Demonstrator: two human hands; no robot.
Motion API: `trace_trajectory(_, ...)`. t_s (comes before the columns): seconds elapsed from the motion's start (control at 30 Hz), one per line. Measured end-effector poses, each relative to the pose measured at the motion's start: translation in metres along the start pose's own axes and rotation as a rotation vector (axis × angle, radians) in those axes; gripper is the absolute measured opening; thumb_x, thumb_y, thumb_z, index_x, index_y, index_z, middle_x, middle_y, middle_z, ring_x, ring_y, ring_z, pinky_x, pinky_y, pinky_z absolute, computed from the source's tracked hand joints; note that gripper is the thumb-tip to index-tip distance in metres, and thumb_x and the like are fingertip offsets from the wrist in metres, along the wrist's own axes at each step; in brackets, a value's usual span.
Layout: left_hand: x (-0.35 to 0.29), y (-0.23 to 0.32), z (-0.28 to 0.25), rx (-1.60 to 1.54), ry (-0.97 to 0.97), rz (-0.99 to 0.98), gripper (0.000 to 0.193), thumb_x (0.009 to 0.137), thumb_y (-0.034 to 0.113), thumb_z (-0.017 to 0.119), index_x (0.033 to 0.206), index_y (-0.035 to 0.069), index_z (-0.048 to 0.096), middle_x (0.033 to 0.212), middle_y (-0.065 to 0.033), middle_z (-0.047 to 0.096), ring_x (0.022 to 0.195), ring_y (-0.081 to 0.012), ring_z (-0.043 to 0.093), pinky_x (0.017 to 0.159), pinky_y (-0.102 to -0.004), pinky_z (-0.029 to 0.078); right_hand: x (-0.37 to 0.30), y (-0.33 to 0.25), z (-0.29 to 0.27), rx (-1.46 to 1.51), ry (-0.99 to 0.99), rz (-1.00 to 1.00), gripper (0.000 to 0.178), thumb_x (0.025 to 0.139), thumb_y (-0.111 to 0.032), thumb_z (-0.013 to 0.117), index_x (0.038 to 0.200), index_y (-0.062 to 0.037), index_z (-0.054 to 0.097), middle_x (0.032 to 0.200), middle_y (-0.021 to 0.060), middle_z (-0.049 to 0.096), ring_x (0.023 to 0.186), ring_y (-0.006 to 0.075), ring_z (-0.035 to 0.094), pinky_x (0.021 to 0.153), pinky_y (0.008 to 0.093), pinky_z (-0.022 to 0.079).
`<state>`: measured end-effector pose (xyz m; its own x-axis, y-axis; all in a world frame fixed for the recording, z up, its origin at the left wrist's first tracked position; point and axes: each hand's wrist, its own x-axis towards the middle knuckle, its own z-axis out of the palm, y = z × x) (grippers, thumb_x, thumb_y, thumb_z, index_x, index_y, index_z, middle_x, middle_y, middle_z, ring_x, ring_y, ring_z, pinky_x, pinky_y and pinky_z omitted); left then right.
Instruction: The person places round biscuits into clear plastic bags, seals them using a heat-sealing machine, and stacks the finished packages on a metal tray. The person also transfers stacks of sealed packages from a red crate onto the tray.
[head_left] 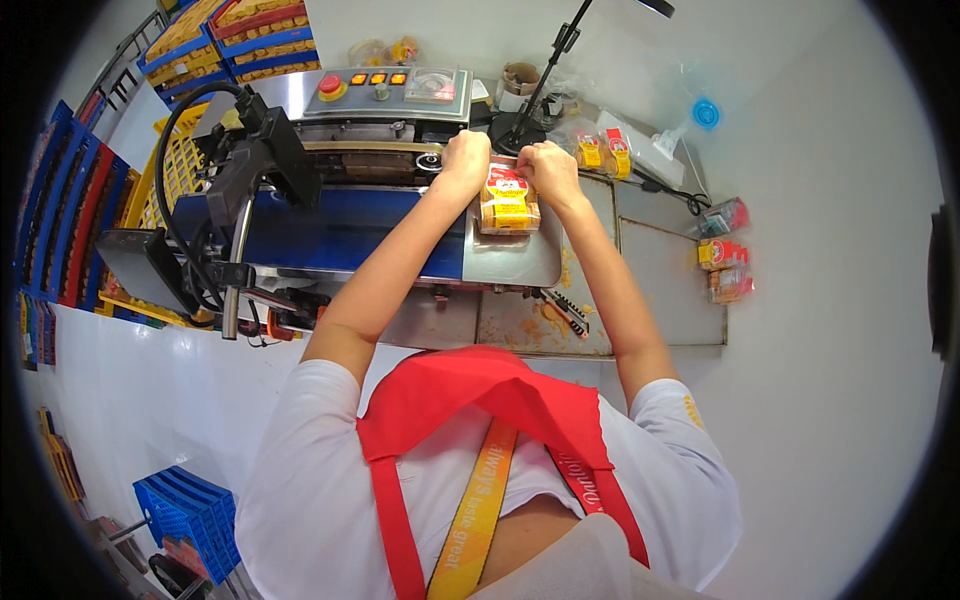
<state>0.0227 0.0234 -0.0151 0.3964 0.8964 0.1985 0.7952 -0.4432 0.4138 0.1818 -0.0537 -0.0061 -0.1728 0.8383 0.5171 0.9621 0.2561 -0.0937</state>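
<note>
A clear plastic packet of golden-brown baked goods [509, 214], with a red and yellow label, lies on the metal plate at the right end of the sealing machine's blue conveyor belt [340, 235]. My left hand [467, 162] is closed at the packet's far left corner, beside the machine's sealing band. At the far right corner my right hand [548, 172] is closed, its fingers pinching the wrapper's far end. The fingertips of both hands are partly hidden. The machine's control panel [385, 92], with a red knob and lit orange switches, sits just beyond.
A black lamp stand [518, 130] rises behind my hands. More packets [603, 152] lie at the back right, others [724, 268] past the table's right edge. A box cutter [567, 313] lies on the crumb-strewn metal table [650, 290]. Stacked crates [65, 210] stand left.
</note>
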Motion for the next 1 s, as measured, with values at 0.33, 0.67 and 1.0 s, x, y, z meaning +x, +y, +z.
trace_trajectory(0.33, -0.01, 0.007, -0.013, -0.008, 0.0, 0.049, 0.013, 0.068, 0.008, 0.073, 0.078, 0.0, 0.07, 0.082, -0.0249, 0.066, 0.083, -0.0374, 0.066, 0.074, -0.0427, 0.054, 0.018, -0.029, -0.014, -0.184, -0.384, -0.176, 0.021, 0.082, -0.021, 0.053, 0.084, -0.0076, 0.069, 0.071, 0.0154, 0.066, 0.071, 0.0307, 0.066, 0.064, 0.04, 0.052)
trace_trajectory(0.67, -0.036, -0.019, -0.003, -0.368, -0.016, 0.172, 0.023, 0.07, 0.003, 0.065, 0.091, 0.004, 0.071, 0.077, -0.0241, 0.063, 0.077, -0.0394, 0.064, 0.07, -0.0438, 0.051, 0.004, -0.073, -0.032, -0.332, -0.452, -0.006, 0.041, 0.095, -0.041, 0.035, 0.119, -0.0209, 0.061, 0.075, 0.0147, 0.065, 0.089, 0.0316, 0.055, 0.082, 0.0463, 0.035)
trace_trajectory(1.0, -0.147, -0.043, -0.041, -0.802, 0.098, 0.053, 0.044, 0.079, -0.008, 0.055, 0.122, 0.001, 0.052, 0.109, -0.0157, 0.056, 0.088, -0.0245, 0.066, 0.073, -0.0297, 0.055, 0.015, -0.113, -0.002, -0.256, -0.262, 0.008, 0.038, 0.094, -0.039, 0.038, 0.114, -0.0186, 0.063, 0.088, 0.0186, 0.064, 0.094, 0.0327, 0.053, 0.082, 0.0488, 0.033)
